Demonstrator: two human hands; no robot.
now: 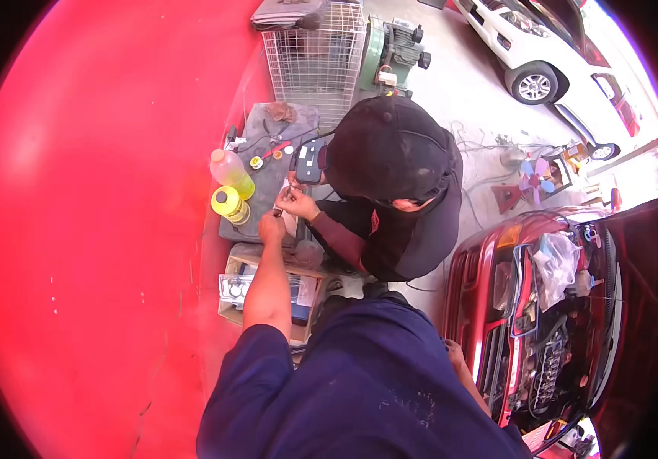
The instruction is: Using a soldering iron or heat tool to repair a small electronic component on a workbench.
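One dark bit [277, 213] is pinched by the left hand [271, 229] at eleven o'clock; likely light, best held by its edges. Right hand [456, 356]: grip can't be told.

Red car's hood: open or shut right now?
Open: the hood stands raised at the picture's right, and the engine lies exposed beside it.

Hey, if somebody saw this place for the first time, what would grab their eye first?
Most likely the bright red wall filling the left side. Next, probably the co-worker in a black cap, near the centre beside a grey worktop, and the dark red car at lower right, its engine bay open. A vivid yellow bottle stands on the worktop.
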